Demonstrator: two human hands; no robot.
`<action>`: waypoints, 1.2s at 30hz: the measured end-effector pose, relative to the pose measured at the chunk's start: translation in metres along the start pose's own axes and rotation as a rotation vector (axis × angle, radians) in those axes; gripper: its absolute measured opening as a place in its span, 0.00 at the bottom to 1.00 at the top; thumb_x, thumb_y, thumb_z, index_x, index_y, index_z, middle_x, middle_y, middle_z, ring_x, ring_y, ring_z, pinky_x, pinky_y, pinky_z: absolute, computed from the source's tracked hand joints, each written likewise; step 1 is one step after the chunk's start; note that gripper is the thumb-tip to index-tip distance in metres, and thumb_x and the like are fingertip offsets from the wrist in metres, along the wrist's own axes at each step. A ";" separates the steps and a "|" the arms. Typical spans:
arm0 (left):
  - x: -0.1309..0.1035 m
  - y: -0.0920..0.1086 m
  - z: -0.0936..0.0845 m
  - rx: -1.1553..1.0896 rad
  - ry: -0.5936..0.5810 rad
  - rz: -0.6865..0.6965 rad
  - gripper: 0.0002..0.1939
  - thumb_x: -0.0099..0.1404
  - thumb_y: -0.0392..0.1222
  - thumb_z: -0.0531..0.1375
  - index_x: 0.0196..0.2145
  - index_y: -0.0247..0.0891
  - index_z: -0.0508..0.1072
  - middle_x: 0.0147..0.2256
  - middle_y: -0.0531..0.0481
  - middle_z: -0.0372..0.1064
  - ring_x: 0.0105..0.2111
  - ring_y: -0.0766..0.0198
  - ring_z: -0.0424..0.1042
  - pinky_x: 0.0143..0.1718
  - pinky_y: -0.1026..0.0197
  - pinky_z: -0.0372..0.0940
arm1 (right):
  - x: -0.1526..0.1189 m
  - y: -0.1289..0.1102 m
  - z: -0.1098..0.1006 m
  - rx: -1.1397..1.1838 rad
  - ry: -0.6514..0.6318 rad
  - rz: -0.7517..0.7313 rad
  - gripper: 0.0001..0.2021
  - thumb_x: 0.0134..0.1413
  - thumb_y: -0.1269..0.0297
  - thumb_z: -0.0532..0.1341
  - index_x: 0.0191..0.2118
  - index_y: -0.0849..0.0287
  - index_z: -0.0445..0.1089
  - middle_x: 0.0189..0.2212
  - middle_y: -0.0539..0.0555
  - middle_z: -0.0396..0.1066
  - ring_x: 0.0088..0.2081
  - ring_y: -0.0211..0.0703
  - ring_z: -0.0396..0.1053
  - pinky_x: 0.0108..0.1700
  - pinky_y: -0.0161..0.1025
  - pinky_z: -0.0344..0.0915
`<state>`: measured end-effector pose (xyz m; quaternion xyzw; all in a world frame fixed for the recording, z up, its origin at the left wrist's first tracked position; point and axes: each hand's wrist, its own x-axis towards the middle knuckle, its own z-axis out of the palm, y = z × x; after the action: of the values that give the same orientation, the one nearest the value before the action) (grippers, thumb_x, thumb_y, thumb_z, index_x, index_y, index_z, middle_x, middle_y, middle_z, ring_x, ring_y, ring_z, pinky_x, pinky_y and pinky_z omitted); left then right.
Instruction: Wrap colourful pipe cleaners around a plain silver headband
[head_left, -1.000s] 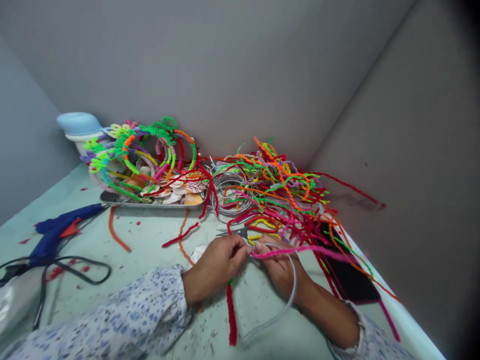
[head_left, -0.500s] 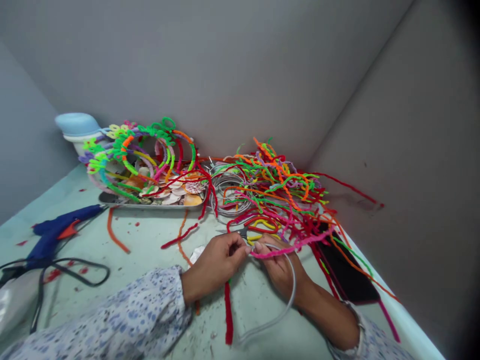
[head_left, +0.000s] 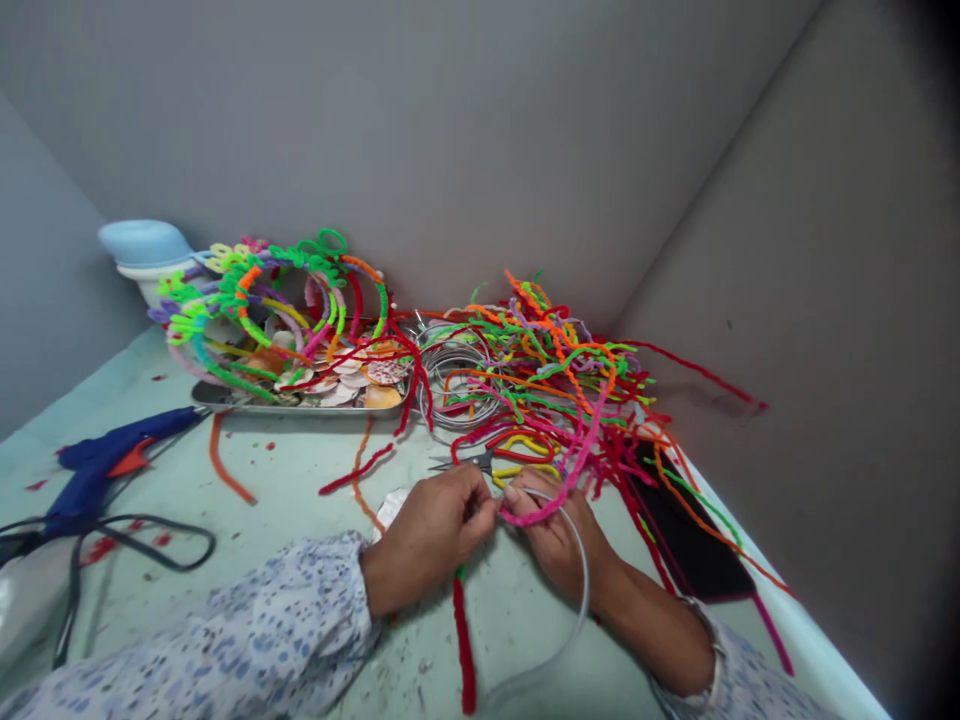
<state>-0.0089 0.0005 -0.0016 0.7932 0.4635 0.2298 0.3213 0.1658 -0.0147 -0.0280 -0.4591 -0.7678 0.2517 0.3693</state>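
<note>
My left hand (head_left: 442, 520) is closed in a pinch, fingertips against the near end of a pink pipe cleaner (head_left: 583, 455). Below that hand hangs a red pipe cleaner (head_left: 465, 645) with a bit of green at its top; how it joins what the fingers hold is hidden. My right hand (head_left: 562, 535), closed too, pinches a silver-grey wire (head_left: 584, 580) that bows down to the right and back toward the table's front. The pink strip bends across the right fingers, its free end curving upward. Just beyond both hands lie scissors (head_left: 517, 455) with red and yellow handles.
Behind the hands are a wire coil (head_left: 461, 375) and a tangled pipe-cleaner pile (head_left: 570, 350). A metal tray (head_left: 300, 408) holds shells and colourful rings (head_left: 247, 300). A blue glue gun (head_left: 112, 455) with cord lies left, a dark phone (head_left: 686, 530) right. A blue-lidded container (head_left: 150, 255) stands behind.
The pink pipe cleaner's free end has swung from stretching right to curving upward over my right hand. Both hands stay close together at about the same spot.
</note>
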 end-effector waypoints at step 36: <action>0.000 -0.001 -0.002 -0.349 -0.036 -0.126 0.09 0.63 0.41 0.52 0.27 0.37 0.67 0.21 0.56 0.60 0.24 0.68 0.59 0.25 0.66 0.52 | 0.009 -0.005 -0.008 0.165 -0.043 0.191 0.04 0.50 0.69 0.58 0.31 0.60 0.70 0.25 0.51 0.69 0.26 0.38 0.65 0.25 0.32 0.60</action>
<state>-0.0109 0.0016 -0.0012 0.6988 0.4594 0.2722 0.4759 0.1669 -0.0087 -0.0165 -0.4927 -0.7050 0.3577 0.3637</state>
